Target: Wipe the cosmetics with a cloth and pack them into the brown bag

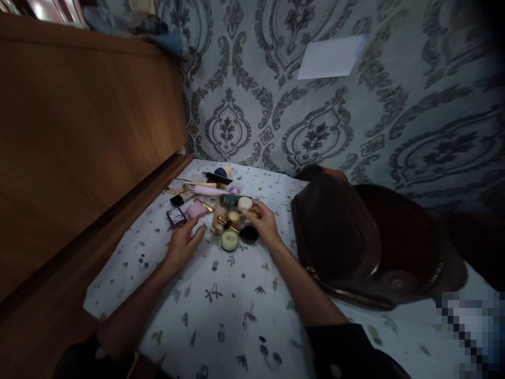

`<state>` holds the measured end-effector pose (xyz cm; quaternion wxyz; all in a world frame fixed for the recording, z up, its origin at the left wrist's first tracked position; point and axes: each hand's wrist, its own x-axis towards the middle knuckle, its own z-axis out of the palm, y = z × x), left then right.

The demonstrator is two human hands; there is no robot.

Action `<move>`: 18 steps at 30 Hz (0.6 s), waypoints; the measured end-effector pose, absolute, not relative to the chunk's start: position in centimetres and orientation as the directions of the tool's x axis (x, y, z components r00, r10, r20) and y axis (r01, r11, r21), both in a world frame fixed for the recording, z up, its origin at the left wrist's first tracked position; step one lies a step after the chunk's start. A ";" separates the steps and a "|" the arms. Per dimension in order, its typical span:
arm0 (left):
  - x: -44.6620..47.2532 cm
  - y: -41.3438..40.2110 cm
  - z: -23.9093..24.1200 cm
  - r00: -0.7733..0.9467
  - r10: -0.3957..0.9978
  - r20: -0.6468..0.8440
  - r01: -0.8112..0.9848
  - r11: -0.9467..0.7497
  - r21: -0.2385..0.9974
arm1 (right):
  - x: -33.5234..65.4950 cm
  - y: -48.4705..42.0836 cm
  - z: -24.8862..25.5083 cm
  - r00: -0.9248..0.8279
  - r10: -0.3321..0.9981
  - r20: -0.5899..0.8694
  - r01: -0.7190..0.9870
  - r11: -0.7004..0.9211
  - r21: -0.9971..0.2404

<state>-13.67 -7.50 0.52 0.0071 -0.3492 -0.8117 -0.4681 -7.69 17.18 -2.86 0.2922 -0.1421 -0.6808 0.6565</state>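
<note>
A heap of small cosmetics lies on a white sheet printed with little flowers. My left hand rests flat on the sheet with fingers stretched out, just below a pink compact and a small dark patterned case. My right hand reaches into the heap, its fingers curled about a small item near a pale round lid; what it grips is hidden. A green-topped jar and a black jar stand between my hands. Farther back lie a pink tube, brushes and a sponge.
A brown handbag lies open to the right of the heap. A wooden panel runs along the left edge of the sheet. Patterned grey wallpaper rises behind, with a white paper stuck on it.
</note>
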 end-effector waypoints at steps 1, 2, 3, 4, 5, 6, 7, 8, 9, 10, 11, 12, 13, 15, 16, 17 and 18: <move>-13.6 -7.5 0.6 -0.756 0.565 0.331 0.573 0.325 0.752 | -7.8 17.1 -3.0 -0.795 0.552 0.251 -0.200 0.152 -0.968; -13.6 -7.5 0.6 -0.759 0.564 0.326 0.571 0.336 0.749 | -7.8 17.1 -3.2 -0.804 0.518 0.291 -0.208 0.213 -0.955; -13.6 -7.4 0.6 -0.763 0.559 0.324 0.570 0.347 0.745 | -7.8 17.1 -3.3 -0.812 0.484 0.327 -0.212 0.277 -0.937; -13.6 -7.4 0.6 -0.767 0.554 0.325 0.570 0.353 0.742 | -7.7 17.2 -3.5 -0.816 0.458 0.354 -0.210 0.336 -0.918; -13.6 -7.4 0.6 -0.768 0.549 0.330 0.571 0.353 0.741 | -7.6 17.4 -3.6 -0.816 0.447 0.367 -0.199 0.379 -0.904; -13.6 -7.4 0.5 -0.768 0.547 0.334 0.572 0.350 0.742 | -7.5 17.6 -3.7 -0.811 0.451 0.373 -0.181 0.413 -0.893; -13.6 -7.4 0.5 -0.767 0.547 0.337 0.573 0.347 0.742 | -7.4 17.8 -3.9 -0.802 0.465 0.376 -0.159 0.440 -0.884; -13.6 -7.4 0.5 -0.766 0.546 0.339 0.574 0.345 0.742 | -7.3 18.0 -3.9 -0.791 0.483 0.376 -0.135 0.461 -0.877; -13.6 -7.4 0.5 -0.766 0.545 0.339 0.575 0.347 0.741 | -7.2 18.3 -4.0 -0.782 0.499 0.373 -0.113 0.475 -0.873; -13.6 -7.4 0.5 -0.767 0.545 0.338 0.575 0.352 0.739 | -7.1 18.5 -4.0 -0.779 0.510 0.365 -0.091 0.484 -0.870; -13.5 -7.4 0.5 -0.767 0.546 0.336 0.576 0.356 0.736 | -7.0 18.7 -4.0 -0.780 0.516 0.355 -0.069 0.493 -0.867; -13.5 -7.4 0.6 -0.767 0.548 0.334 0.578 0.361 0.732 | -6.9 18.8 -3.9 -0.784 0.518 0.342 -0.047 0.501 -0.864; -13.5 -7.4 0.6 -0.765 0.551 0.335 0.582 0.366 0.726 | -6.7 19.0 -3.8 -0.791 0.516 0.328 -0.027 0.507 -0.862; -13.5 -7.4 0.7 -0.759 0.555 0.340 0.592 0.373 0.714 | -6.3 19.1 -3.4 -0.811 0.504 0.299 0.005 0.517 -0.856; -13.4 -7.4 0.7 -0.757 0.556 0.344 0.597 0.374 0.710 | -6.1 19.2 -3.1 -0.819 0.497 0.286 0.019 0.521 -0.853; -13.4 -7.4 0.7 -0.755 0.557 0.345 0.600 0.374 0.707 | -5.9 19.2 -2.9 -0.828 0.490 0.274 0.029 0.525 -0.850; -13.4 -7.4 0.7 -0.754 0.560 0.343 0.600 0.376 0.706 | -5.6 19.1 -2.6 -0.835 0.481 0.266 0.037 0.531 -0.847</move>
